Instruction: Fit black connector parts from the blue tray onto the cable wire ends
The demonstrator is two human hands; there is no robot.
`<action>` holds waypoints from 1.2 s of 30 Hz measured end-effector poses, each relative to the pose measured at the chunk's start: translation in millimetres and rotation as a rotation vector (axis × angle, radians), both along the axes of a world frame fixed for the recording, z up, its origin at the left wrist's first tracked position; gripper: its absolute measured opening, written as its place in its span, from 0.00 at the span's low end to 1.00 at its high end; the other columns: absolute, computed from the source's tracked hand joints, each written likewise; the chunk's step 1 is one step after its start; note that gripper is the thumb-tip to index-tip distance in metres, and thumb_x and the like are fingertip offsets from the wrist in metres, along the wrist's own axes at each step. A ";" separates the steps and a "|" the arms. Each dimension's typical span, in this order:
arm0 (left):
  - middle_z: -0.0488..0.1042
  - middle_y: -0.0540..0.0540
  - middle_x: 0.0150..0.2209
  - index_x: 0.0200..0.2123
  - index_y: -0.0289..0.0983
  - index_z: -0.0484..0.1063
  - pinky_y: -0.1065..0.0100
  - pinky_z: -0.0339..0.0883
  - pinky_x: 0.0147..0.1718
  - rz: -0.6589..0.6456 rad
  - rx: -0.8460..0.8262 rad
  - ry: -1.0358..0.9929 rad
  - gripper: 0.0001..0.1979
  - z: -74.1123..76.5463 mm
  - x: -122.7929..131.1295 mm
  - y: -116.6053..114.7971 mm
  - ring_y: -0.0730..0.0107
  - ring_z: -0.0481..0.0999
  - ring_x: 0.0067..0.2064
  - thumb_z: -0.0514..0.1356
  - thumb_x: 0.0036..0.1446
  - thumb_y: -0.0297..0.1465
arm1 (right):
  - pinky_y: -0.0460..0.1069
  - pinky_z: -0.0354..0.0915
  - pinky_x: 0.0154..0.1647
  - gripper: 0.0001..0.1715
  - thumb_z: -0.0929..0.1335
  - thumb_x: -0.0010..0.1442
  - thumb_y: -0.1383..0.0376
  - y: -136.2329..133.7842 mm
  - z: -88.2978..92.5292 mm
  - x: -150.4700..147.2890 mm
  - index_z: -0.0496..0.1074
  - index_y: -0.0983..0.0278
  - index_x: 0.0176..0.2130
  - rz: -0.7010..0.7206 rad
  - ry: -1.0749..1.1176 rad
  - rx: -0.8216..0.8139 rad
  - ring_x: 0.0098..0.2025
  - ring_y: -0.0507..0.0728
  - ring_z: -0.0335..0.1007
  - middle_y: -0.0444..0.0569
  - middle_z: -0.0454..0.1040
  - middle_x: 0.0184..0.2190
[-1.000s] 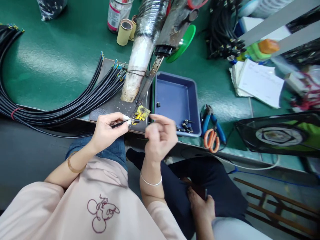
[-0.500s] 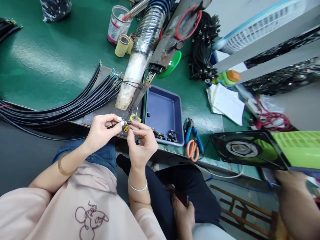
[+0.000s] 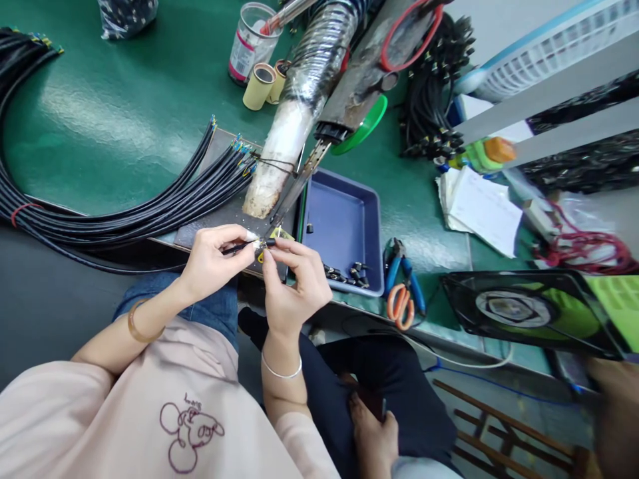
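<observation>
My left hand (image 3: 218,261) pinches a black cable (image 3: 233,249) close to its end. With thumb and fingers my right hand (image 3: 295,279) grips a small black connector (image 3: 270,243), held against the cable's end. The joint between the two is tiny and partly covered by my fingertips. Just beyond my fingers the metal tip of a soldering iron (image 3: 293,189) slants down from its clamp, beside a foil-wrapped fume hose (image 3: 272,159). A bundle of black cables (image 3: 164,207) with stripped coloured wire ends lies to the left.
A blue-grey tray (image 3: 372,229) with several small black connectors stands right of my hands. Beyond it lie blue-handled pliers (image 3: 392,266) and orange-handled scissors (image 3: 401,306). A black fan (image 3: 529,309) sits further right. Another person's hand (image 3: 375,436) rests at their lap beside me.
The whole scene has shifted slightly right in view as my head turned. Both hands keep the same pinch, the cable and connector still together.
</observation>
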State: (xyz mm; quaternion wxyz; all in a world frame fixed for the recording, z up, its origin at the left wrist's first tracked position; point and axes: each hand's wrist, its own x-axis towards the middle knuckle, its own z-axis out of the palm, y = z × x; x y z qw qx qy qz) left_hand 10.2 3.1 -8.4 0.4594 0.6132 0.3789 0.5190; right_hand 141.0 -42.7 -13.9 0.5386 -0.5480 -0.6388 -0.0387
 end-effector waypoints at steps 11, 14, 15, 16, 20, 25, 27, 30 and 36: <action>0.74 0.50 0.25 0.26 0.34 0.75 0.74 0.66 0.28 -0.060 -0.215 -0.096 0.06 0.6 0.2 0.0 0.75 0.71 0.27 0.64 0.52 0.31 | 0.51 0.77 0.43 0.04 0.72 0.62 0.69 -2.0 3.2 -1.8 0.75 0.60 0.36 -0.071 -0.129 0.016 0.39 0.55 0.81 0.46 0.82 0.37; 0.75 0.50 0.26 0.27 0.34 0.75 0.74 0.67 0.29 -0.067 -0.231 -0.116 0.05 0.3 0.4 -0.5 0.76 0.71 0.28 0.64 0.52 0.30 | 0.50 0.76 0.42 0.03 0.72 0.63 0.68 -1.4 2.4 -3.5 0.76 0.60 0.36 -0.103 -0.165 0.026 0.39 0.54 0.81 0.46 0.82 0.37; 0.75 0.50 0.26 0.27 0.33 0.76 0.74 0.67 0.29 -0.072 -0.236 -0.126 0.05 0.2 0.5 -0.7 0.76 0.71 0.28 0.64 0.52 0.30 | 0.49 0.76 0.42 0.03 0.72 0.63 0.68 -1.5 2.4 -4.2 0.76 0.60 0.36 -0.113 -0.177 0.033 0.38 0.54 0.81 0.46 0.82 0.37; 0.75 0.50 0.26 0.27 0.33 0.76 0.75 0.67 0.29 -0.074 -0.243 -0.134 0.05 0.2 0.6 -1.0 0.76 0.70 0.28 0.64 0.52 0.30 | 0.49 0.76 0.42 0.03 0.73 0.63 0.69 -1.8 2.5 -5.0 0.76 0.60 0.36 -0.121 -0.189 0.041 0.38 0.54 0.81 0.46 0.82 0.37; 0.74 0.50 0.27 0.28 0.33 0.75 0.74 0.66 0.29 -0.099 -0.292 -0.159 0.05 0.9 0.3 -1.4 0.76 0.70 0.29 0.64 0.52 0.30 | 0.47 0.76 0.39 0.04 0.73 0.62 0.69 -5.0 4.2 -7.3 0.75 0.61 0.36 -0.143 -0.222 0.047 0.38 0.54 0.82 0.47 0.83 0.37; 0.71 0.50 0.25 0.28 0.33 0.75 0.73 0.64 0.28 -0.147 -0.318 -0.169 0.07 0.9 0.1 -0.7 0.76 0.68 0.28 0.64 0.52 0.32 | 0.48 0.76 0.38 0.06 0.73 0.61 0.69 -9.1 5.9 -6.5 0.73 0.61 0.34 -0.142 -0.232 0.042 0.38 0.55 0.83 0.48 0.83 0.37; 0.70 0.50 0.25 0.27 0.33 0.74 0.73 0.63 0.28 -0.155 -0.324 -0.171 0.08 1.0 0.1 -0.4 0.76 0.68 0.28 0.64 0.51 0.33 | 0.48 0.76 0.37 0.06 0.73 0.61 0.69 -8.8 6.3 -5.7 0.73 0.60 0.34 -0.143 -0.233 0.040 0.37 0.55 0.83 0.47 0.83 0.37; 0.69 0.50 0.25 0.27 0.33 0.74 0.74 0.61 0.27 -0.163 -0.317 -0.168 0.08 1.6 0.0 -0.2 0.76 0.66 0.27 0.65 0.51 0.33 | 0.48 0.76 0.37 0.05 0.73 0.62 0.69 -6.9 7.3 -5.0 0.74 0.60 0.34 -0.142 -0.239 0.037 0.36 0.55 0.82 0.46 0.83 0.36; 0.69 0.49 0.25 0.28 0.33 0.74 0.74 0.61 0.26 -0.133 -0.295 -0.117 0.08 1.9 -0.6 -0.4 0.76 0.66 0.28 0.63 0.53 0.33 | 0.47 0.75 0.38 0.04 0.73 0.62 0.68 -4.2 9.8 -6.1 0.75 0.60 0.35 -0.142 -0.241 0.021 0.36 0.54 0.81 0.46 0.82 0.36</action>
